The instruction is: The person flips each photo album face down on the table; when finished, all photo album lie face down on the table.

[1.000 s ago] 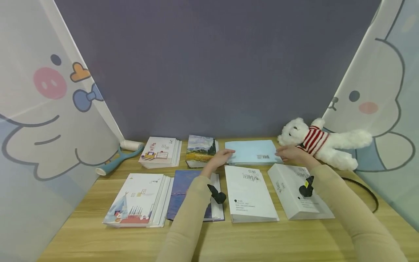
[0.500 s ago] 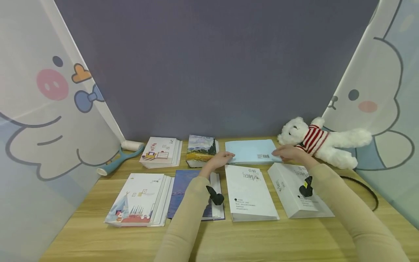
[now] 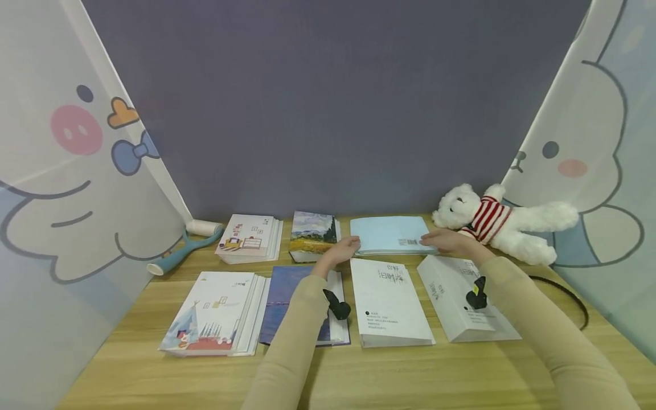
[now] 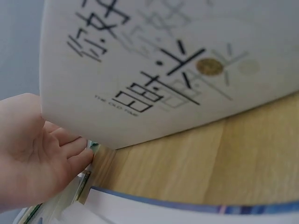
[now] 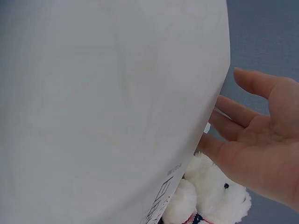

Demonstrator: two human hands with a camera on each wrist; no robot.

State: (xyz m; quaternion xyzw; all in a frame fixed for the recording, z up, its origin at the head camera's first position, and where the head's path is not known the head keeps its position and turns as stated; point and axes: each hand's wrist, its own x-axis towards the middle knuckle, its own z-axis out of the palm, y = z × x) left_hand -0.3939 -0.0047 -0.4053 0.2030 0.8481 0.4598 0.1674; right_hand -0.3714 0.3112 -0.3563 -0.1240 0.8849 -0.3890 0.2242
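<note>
While a broad band of wood runs along the near side of the tabletop (image 3: 410, 376), giving the most room to move, a row of books starts behind it. Leftmost is the tent-picture book (image 3: 205, 313), then the purple-blue book (image 3: 279, 299), partly covered by the left sleeve (image 3: 294, 336), then the left white book (image 3: 392, 304) and the right white book (image 3: 474, 322). Between these last two lies a narrow lane of wood; the other gaps are tighter. Off to the right curves a black cable (image 3: 569, 291). Close beyond the white books' far edges, the pale blue book (image 3: 384, 232) lies flat, long side crosswise. At its near left corner the left hand (image 3: 339, 250) touches it, fingers loosely bent; with the thumb hidden, whether they pinch the book cannot be told. The right hand (image 3: 453, 242) touches the near right corner, fingers nearly straight and thumb spread away, with no grip showing. A slim gap separates the blue book from the landscape book (image 3: 311, 230), left of which sits the room-picture book (image 3: 246, 234). The plush bear (image 3: 504, 223) crowds the right end, and the grey panel (image 3: 338, 102) rises just behind.
</note>
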